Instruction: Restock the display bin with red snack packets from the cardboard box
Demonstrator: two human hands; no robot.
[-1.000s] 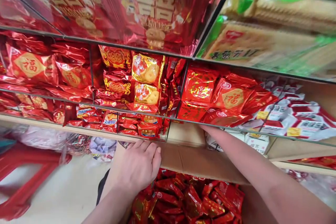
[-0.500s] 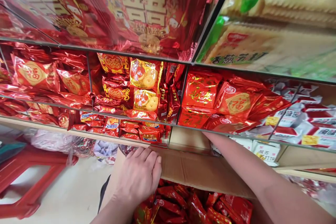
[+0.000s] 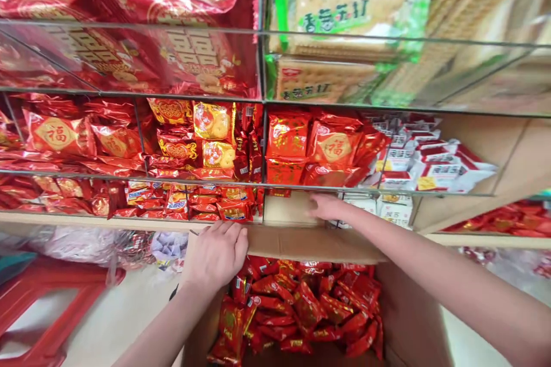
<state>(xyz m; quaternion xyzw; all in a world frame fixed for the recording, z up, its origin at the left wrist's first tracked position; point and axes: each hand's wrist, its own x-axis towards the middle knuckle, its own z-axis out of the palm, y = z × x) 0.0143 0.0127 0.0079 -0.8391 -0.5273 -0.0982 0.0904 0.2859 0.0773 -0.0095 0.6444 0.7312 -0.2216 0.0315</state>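
Observation:
My left hand [image 3: 219, 252] rests on the upper left edge of an open cardboard box [image 3: 310, 243], its fingers bent over the rim. Inside the box lie many red and gold wrapped packets [image 3: 305, 304]. My right hand [image 3: 322, 206] reaches into a low shelf compartment [image 3: 288, 209] behind the box flap; its fingers point left and are partly blurred. I cannot make out anything in them. A red packet [image 3: 279, 192] shows at the top left of that compartment. White packets [image 3: 394, 212] lie to the right of my right hand.
Above, clear-fronted shelves hold red packets [image 3: 333, 146], white-and-red packets [image 3: 439, 166] and large cracker bags [image 3: 336, 17]. A red plastic stool [image 3: 81, 309] stands on the floor at the left. Plastic bags [image 3: 81, 243] lie under the shelf.
My view has shifted, so more of the box and shelves shows. My right hand, hidden behind the shelf front before, is now visible in the low compartment. My left hand stays on the box edge.

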